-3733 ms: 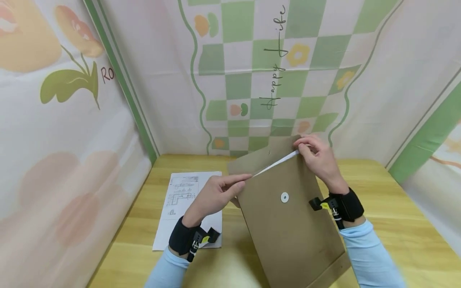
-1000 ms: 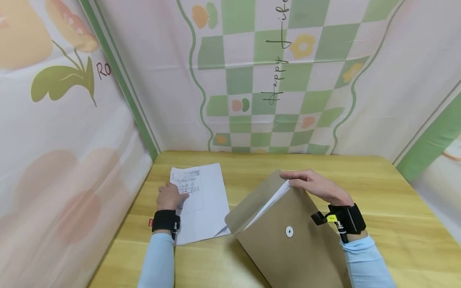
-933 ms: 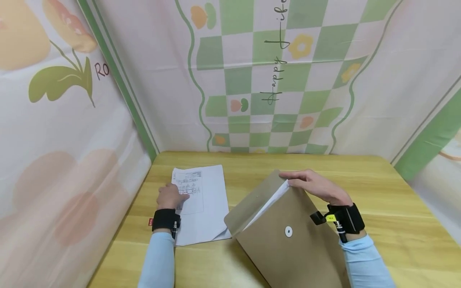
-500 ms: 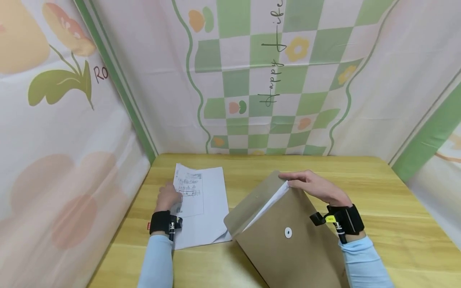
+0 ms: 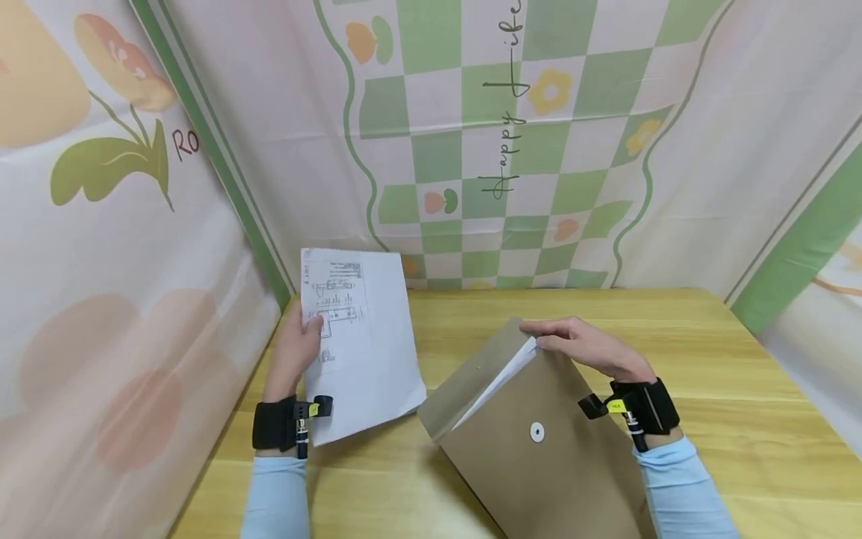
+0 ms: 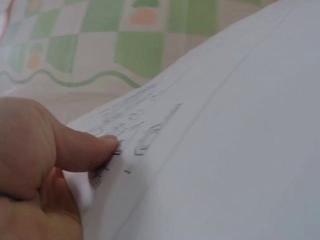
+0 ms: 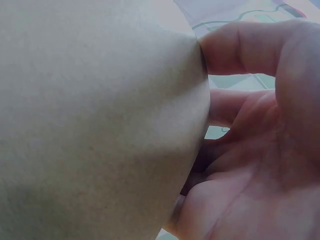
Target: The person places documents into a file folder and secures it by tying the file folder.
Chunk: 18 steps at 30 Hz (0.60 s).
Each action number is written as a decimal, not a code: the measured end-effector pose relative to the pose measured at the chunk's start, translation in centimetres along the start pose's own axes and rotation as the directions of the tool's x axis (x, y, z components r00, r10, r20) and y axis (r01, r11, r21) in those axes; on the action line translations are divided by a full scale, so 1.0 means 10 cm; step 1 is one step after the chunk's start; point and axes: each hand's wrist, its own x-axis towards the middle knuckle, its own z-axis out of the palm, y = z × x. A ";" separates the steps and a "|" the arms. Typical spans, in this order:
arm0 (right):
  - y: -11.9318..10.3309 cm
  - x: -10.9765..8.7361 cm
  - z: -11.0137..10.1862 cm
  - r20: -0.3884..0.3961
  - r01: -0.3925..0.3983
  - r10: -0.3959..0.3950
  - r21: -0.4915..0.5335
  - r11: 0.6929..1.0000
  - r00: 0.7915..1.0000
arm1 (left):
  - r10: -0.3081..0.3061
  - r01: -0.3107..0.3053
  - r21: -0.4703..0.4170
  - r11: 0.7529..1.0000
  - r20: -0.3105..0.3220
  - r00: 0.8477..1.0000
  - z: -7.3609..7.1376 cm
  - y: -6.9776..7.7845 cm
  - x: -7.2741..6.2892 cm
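Over a wood-grain table [image 5: 377,490] before patterned cloth [image 5: 485,150], pinched printed sheets [image 5: 370,337] at left with the left hand [image 5: 292,346], and with the right hand [image 5: 602,352], at right, gripped an open brown envelope [image 5: 572,464] containing white paper [image 5: 518,360].

One left hand [image 5: 294,346], one right hand [image 5: 595,349], two wristbands [image 5: 274,425] — one envelope [image 5: 552,479], one button [image 5: 536,432], one printed sheet [image 5: 377,337], one table [image 5: 734,382].

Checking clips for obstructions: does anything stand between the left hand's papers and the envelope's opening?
No separate object visibly does. The open flap of the envelope lies on the side toward the papers, something white shows inside, and the right hand holds the upper corner.
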 end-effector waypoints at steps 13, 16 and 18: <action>0.05 0.01 0.04 0.010 -0.019 0.018 0.033 0.999 1.000 | 0.005 -0.118 -0.392 0.912 -0.277 0.961 0.00 0.17 -0.10; 0.05 0.01 0.03 0.011 0.002 -0.002 0.030 1.000 1.000 | -0.021 -0.124 -0.486 0.865 -0.281 0.959 0.00 0.16 -0.09; 0.05 0.02 0.03 0.016 0.015 -0.015 0.032 0.999 1.000 | -0.059 -0.099 -0.532 0.841 -0.272 0.960 0.02 0.14 -0.07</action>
